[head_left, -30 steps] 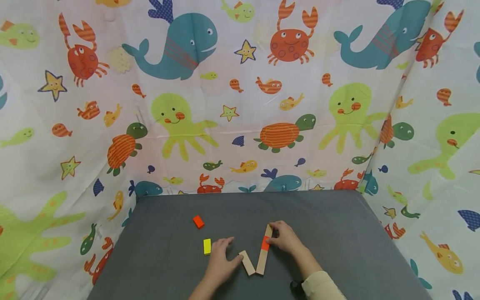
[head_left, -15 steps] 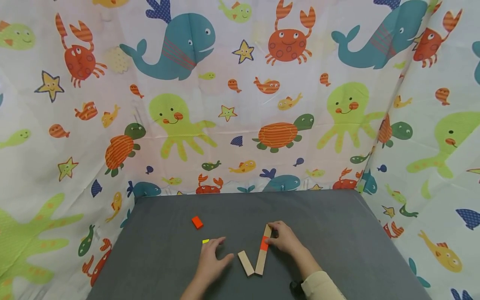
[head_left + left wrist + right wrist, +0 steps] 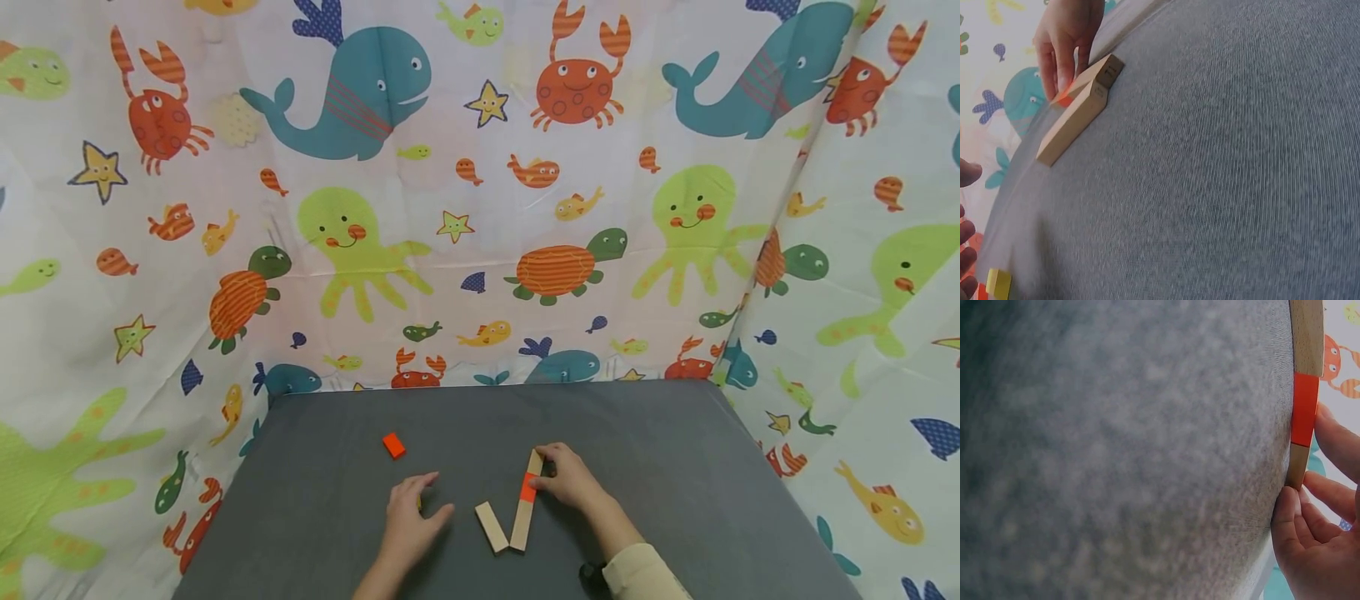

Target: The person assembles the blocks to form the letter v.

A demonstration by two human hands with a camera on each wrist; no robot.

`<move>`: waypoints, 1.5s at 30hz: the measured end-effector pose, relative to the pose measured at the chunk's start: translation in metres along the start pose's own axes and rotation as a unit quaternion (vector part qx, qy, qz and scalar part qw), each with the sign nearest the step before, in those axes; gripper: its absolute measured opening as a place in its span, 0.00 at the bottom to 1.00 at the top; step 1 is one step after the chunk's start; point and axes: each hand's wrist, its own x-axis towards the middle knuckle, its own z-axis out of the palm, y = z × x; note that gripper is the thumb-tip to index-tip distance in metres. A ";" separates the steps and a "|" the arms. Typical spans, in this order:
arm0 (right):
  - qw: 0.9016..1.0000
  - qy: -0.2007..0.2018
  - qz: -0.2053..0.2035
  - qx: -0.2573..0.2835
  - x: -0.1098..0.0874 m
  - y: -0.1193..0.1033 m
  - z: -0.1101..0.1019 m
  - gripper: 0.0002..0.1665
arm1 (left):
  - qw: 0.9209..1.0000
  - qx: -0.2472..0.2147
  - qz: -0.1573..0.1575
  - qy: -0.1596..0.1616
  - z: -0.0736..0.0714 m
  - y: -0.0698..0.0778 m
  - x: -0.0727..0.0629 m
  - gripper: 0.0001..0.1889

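Note:
My left hand (image 3: pixel 408 517) hovers over a small yellow block (image 3: pixel 999 284), thumb and fingers spread apart; the head view shows only a sliver of the block behind the fingers. On the right, three blocks lie end to end: a plain wooden block (image 3: pixel 521 527) nearest me, an orange-red block (image 3: pixel 1305 410) in the middle, and another wooden block (image 3: pixel 1297 465) at the far end. Curled fingers of my right hand (image 3: pixel 572 477) hold this far end, with the thumb against the orange-red block. A separate wooden block (image 3: pixel 492 527) slants off the row's near end, forming a V.
Another orange-red block (image 3: pixel 393 445) lies farther back on the left. The grey cloth-covered table (image 3: pixel 637 450) runs back to a sea-animal curtain (image 3: pixel 465 250). A dark object (image 3: pixel 594 577) is beside the right sleeve (image 3: pixel 645 573).
My left hand has moved left, away from the slanted wooden block, and now covers most of the yellow block. The right hand and the row of blocks have stayed put.

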 end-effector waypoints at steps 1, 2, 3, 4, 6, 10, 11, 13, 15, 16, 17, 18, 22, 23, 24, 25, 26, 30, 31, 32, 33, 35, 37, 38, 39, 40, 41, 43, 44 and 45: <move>1.000 0.000 -0.001 0.000 0.000 0.000 0.000 0.38 | 1.000 0.000 -0.007 0.001 -0.001 -0.001 0.000 0.30; 1.000 0.000 -0.002 0.000 -0.001 0.000 0.000 0.38 | 1.000 -0.001 -0.012 0.002 -0.003 -0.002 0.001 0.30; 1.000 0.000 -0.002 0.000 -0.001 0.000 -0.001 0.38 | 1.000 -0.001 -0.018 0.004 -0.004 -0.003 0.001 0.31; 1.000 0.000 -0.002 0.000 -0.001 0.000 -0.001 0.38 | 1.000 -0.002 -0.024 0.005 -0.006 -0.003 0.002 0.31; 1.000 -0.001 0.001 0.001 -0.001 0.000 -0.001 0.38 | 0.999 -0.002 -0.034 0.005 -0.009 -0.005 0.003 0.32; 1.000 -0.002 0.006 0.001 0.000 0.000 0.000 0.38 | 0.998 0.002 -0.062 -0.009 -0.014 -0.010 0.005 0.34; 1.000 -0.002 0.006 0.001 0.000 0.000 0.000 0.38 | 0.998 0.003 -0.067 -0.013 -0.015 -0.011 0.006 0.34; 1.000 -0.002 0.006 0.000 0.000 0.001 0.000 0.38 | 0.997 0.009 -0.078 -0.028 -0.017 -0.014 0.008 0.36; 1.000 -0.001 0.005 0.000 0.000 0.001 0.001 0.38 | 0.996 0.017 -0.078 -0.044 -0.018 -0.018 0.009 0.39; 1.000 0.000 0.004 0.001 0.000 0.001 0.001 0.37 | 0.995 0.019 -0.078 -0.052 -0.018 -0.019 0.010 0.40; 1.000 0.000 0.004 0.003 0.000 0.001 0.000 0.37 | 0.995 0.021 -0.079 -0.059 -0.018 -0.019 0.010 0.41; 1.000 0.001 0.004 0.005 -0.001 0.000 0.000 0.37 | 0.994 0.023 -0.082 -0.068 -0.018 -0.020 0.011 0.42; 1.000 0.001 0.006 0.008 0.000 0.000 -0.001 0.37 | 0.992 0.020 -0.097 -0.077 -0.017 -0.019 0.012 0.43; 1.000 0.003 0.007 0.008 0.000 0.000 -0.001 0.37 | 0.992 0.019 -0.101 -0.076 -0.017 -0.020 0.012 0.42; 1.000 0.003 0.004 0.005 0.001 0.000 -0.001 0.37 | 0.991 0.018 -0.106 -0.074 -0.017 -0.020 0.013 0.42; 1.000 0.003 0.005 0.004 0.001 0.001 -0.001 0.37 | 0.991 0.019 -0.111 -0.072 -0.017 -0.021 0.013 0.42; 1.000 0.003 0.006 0.005 0.001 0.001 -0.001 0.37 | 0.991 0.018 -0.116 -0.071 -0.017 -0.021 0.014 0.41; 1.000 0.002 0.001 -0.002 0.001 0.003 0.000 0.37 | 0.988 0.024 -0.134 -0.073 -0.017 -0.024 0.015 0.38; 1.000 0.001 0.004 0.001 0.000 0.003 0.000 0.37 | 0.988 0.028 -0.135 -0.072 -0.017 -0.024 0.015 0.38; 1.000 -0.001 0.003 0.000 0.000 0.003 0.000 0.38 | 0.988 0.031 -0.135 -0.071 -0.016 -0.024 0.015 0.38; 1.000 -0.002 0.004 0.001 0.000 0.004 0.001 0.38 | 0.988 0.036 -0.133 -0.069 -0.016 -0.025 0.015 0.37; 1.000 -0.003 0.003 0.001 0.000 0.004 0.001 0.38 | 0.989 0.047 -0.125 -0.064 -0.014 -0.025 0.015 0.37; 1.000 -0.004 0.004 0.004 0.001 0.003 0.001 0.39 | 0.989 0.057 -0.123 -0.059 -0.013 -0.025 0.015 0.37; 1.000 -0.005 0.004 0.004 0.001 0.003 0.001 0.39 | 0.989 0.061 -0.122 -0.057 -0.013 -0.025 0.016 0.38; 1.000 -0.006 0.005 0.005 0.001 0.003 0.001 0.39 | 0.989 0.065 -0.122 -0.055 -0.012 -0.025 0.016 0.38; 1.000 -0.007 0.006 0.005 0.001 0.002 0.000 0.39 | 0.988 0.068 -0.125 -0.055 -0.012 -0.026 0.016 0.38; 1.000 -0.008 0.007 0.004 0.001 0.002 0.001 0.39 | 0.988 0.070 -0.126 -0.054 -0.012 -0.026 0.016 0.38; 1.000 -0.009 0.012 0.006 0.000 0.002 0.001 0.39 | 0.987 0.076 -0.128 -0.054 -0.011 -0.026 0.016 0.37; 1.000 -0.009 0.014 0.006 0.001 0.002 0.001 0.39 | 0.987 0.078 -0.127 -0.053 -0.011 -0.027 0.015 0.37; 1.000 -0.008 0.015 0.006 0.001 0.002 0.001 0.38 | 0.987 0.081 -0.127 -0.053 -0.011 -0.027 0.015 0.37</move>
